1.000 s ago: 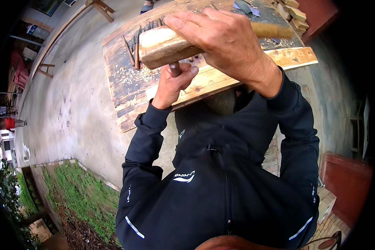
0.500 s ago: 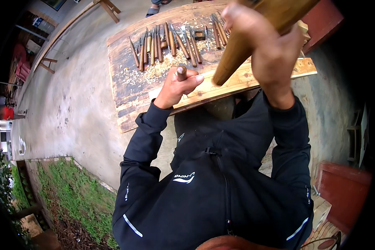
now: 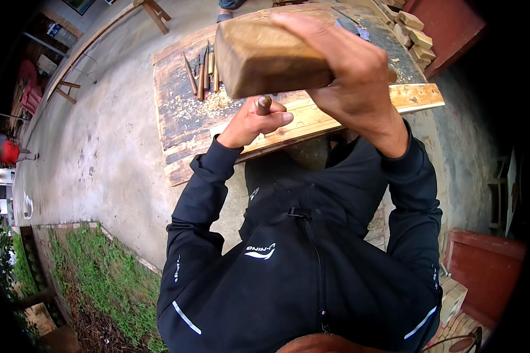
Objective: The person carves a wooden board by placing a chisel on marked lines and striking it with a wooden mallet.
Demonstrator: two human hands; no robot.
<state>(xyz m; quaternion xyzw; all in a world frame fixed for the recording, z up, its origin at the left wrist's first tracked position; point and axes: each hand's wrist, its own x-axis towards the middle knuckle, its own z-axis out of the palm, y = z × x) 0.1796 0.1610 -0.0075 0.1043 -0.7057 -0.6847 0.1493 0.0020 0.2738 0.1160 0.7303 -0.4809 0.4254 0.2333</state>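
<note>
My left hand is wrapped round the upright wooden handle of a chisel, whose blade is hidden below the fist. It rests over a pale wooden board with pencil-drawn marks. My right hand grips a wooden mallet with a blocky brown head. The head hangs just above the chisel's butt, a small gap appearing between them, though I cannot tell how wide it is. The mallet's handle is mostly hidden by my hand. Both lie over the near edge of the worn workbench.
Several wooden-handled tools lie among shavings at the bench's far left, others hidden behind the mallet. Wood blocks are stacked at the far right beside a red panel. A person's foot shows beyond the bench.
The mallet has swung down and left, from raised at the upper right to over the chisel. My left hand keeps its grip, almost unmoved.
</note>
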